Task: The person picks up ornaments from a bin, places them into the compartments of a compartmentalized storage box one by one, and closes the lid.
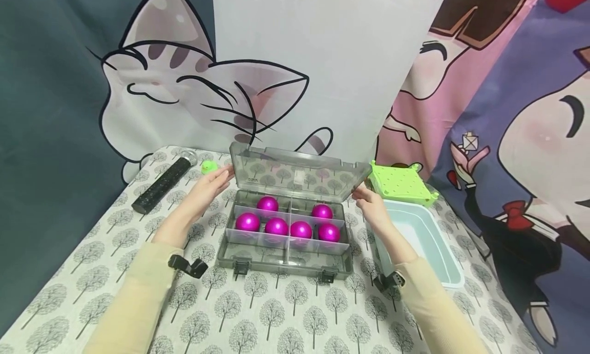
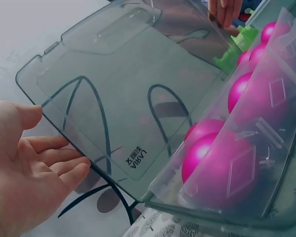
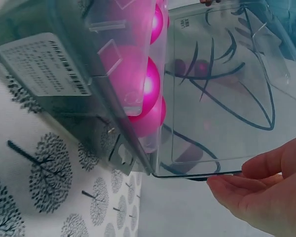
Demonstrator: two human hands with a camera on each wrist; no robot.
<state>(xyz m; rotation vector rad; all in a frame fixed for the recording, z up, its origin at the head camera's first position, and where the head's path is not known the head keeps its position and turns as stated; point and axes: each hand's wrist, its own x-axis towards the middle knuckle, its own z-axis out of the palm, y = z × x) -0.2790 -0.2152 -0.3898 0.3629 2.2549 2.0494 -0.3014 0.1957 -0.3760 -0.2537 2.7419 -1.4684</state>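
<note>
A grey see-through plastic compartment box lies on the table, its hinged lid raised at the far side. Several shiny magenta balls sit in its middle and back compartments; the front ones hold none. My left hand is at the lid's left edge. In the left wrist view, its fingers are extended against that edge, thumb apart from them. At the lid's right edge is my right hand. The right wrist view shows its thumb and fingers pinching the lid's rim.
A black glittery cylinder with a clear end and a small green toy duck lie at the back left. On the right are a pale blue basin and a lime-green pegged rack. Cartoon-printed curtains hang behind the tree-patterned tablecloth.
</note>
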